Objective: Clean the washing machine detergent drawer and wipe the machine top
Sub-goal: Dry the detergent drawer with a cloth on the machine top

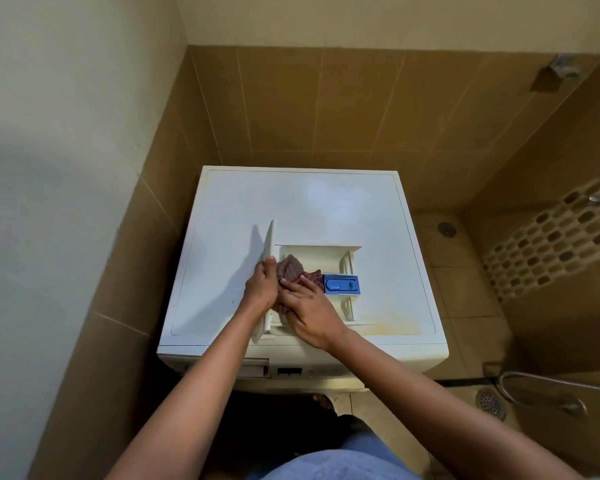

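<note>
White detergent drawer (317,271) lay on machine top (326,202); left hand (262,284) gripped its front panel, right hand (309,306) pressed cloth (290,268) inside. Drawer-cleaning step; next: wipe remaining compartments w/ firm pressure.

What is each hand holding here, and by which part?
The left hand has its grip on the front panel of the detergent drawer, lying on the machine top. The right hand presses a reddish cloth into it.

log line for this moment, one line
stage: wiping drawer | detergent drawer: lying out on machine top | left hand: grips front panel | right hand: presses cloth inside
</note>
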Tool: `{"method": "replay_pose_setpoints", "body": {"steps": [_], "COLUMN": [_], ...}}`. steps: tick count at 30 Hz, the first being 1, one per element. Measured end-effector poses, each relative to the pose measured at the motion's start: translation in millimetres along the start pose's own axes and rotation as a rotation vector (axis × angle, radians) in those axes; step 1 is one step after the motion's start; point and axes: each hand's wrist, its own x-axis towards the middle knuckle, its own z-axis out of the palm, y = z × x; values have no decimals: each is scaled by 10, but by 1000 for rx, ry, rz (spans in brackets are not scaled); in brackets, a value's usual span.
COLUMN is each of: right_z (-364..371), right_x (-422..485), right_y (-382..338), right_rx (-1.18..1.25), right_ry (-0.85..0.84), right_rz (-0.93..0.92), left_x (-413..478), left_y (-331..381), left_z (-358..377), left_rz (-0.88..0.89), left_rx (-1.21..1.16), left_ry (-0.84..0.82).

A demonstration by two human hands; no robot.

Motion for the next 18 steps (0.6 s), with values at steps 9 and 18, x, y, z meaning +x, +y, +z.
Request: {"method": "replay_pose_setpoints", "body": {"steps": [9,18], "right_z": [126,-198], "right_x": [63,-243], "right_y": [-168,166], "right_rx": [-22,-61], "right_ry": [50,-159], "right_rz": [109,-203], "left_x": [-17,-90], "left_y": [-1,16], "left_z": [-11,-1], "left_rz": [-2,10], "left_rx": [-1,85], "left_ry": [9,22]}}
